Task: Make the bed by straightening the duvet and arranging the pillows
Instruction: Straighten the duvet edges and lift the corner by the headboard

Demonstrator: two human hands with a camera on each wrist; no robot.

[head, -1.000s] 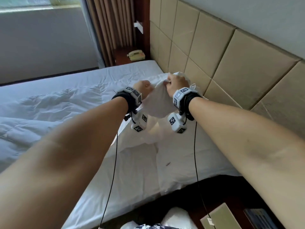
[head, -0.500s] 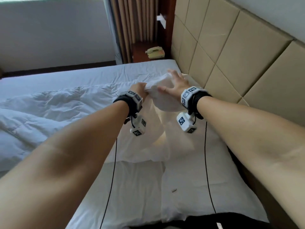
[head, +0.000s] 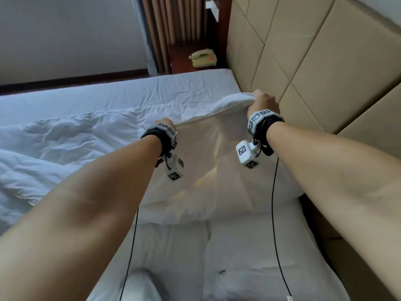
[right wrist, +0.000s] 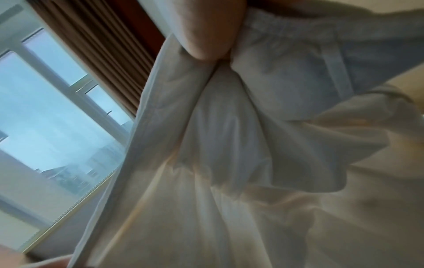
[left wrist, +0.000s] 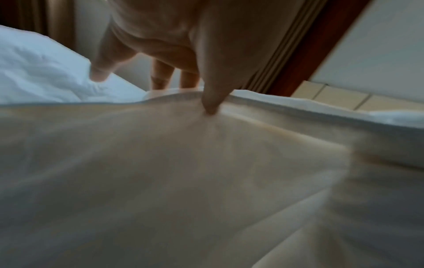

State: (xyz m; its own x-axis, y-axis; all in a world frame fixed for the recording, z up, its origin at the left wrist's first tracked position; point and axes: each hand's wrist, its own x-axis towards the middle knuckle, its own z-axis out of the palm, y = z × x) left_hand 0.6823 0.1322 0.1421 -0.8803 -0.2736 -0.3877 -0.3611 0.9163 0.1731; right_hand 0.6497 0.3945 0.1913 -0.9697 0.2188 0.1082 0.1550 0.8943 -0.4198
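A white pillow (head: 212, 170) stands lifted by its far edge near the headboard, its lower end resting on the bed. My left hand (head: 166, 123) pinches that upper hem, thumb (left wrist: 210, 101) pressed into the cloth (left wrist: 183, 172) and fingers behind it. My right hand (head: 263, 102) grips the pillow's upper right corner, with bunched fabric (right wrist: 229, 108) under the thumb (right wrist: 206, 36). A rumpled white duvet (head: 65, 144) lies heaped on the left half of the bed. A second white pillow (head: 249, 257) lies flat below the lifted one.
A padded beige headboard (head: 325, 72) runs along the right. Beyond the bed's far corner a nightstand holds a cream telephone (head: 204, 58), with brown curtains (head: 173, 22) behind. The bare sheet (head: 130, 92) shows at the far side. Black cables hang from both wrists.
My hands have moved apart along the pillow's upper edge, the right toward the headboard and the left outward, stretching the pillow wide. The view has tipped down and forward.
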